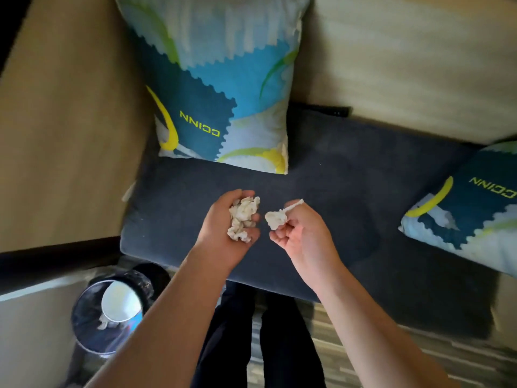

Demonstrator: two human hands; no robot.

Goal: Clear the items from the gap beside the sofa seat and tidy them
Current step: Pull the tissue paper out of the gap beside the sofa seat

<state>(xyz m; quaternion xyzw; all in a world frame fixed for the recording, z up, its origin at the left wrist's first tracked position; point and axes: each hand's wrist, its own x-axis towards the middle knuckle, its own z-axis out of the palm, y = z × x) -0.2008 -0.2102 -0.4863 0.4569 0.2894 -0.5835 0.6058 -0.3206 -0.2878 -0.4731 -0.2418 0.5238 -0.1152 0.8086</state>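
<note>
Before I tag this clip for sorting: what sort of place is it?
Probably a living room or lounge: a grey sofa seat, patterned cushions and a lined waste bin on the floor.

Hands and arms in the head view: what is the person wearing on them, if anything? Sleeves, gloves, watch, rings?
Nothing shows on either. The left hand and right hand are bare, with no gloves, and no rings show on the fingers. Both forearms are uncovered from the wrist to the picture's lower edge: no sleeves, watch or bands. Below them are dark trousers.
</note>
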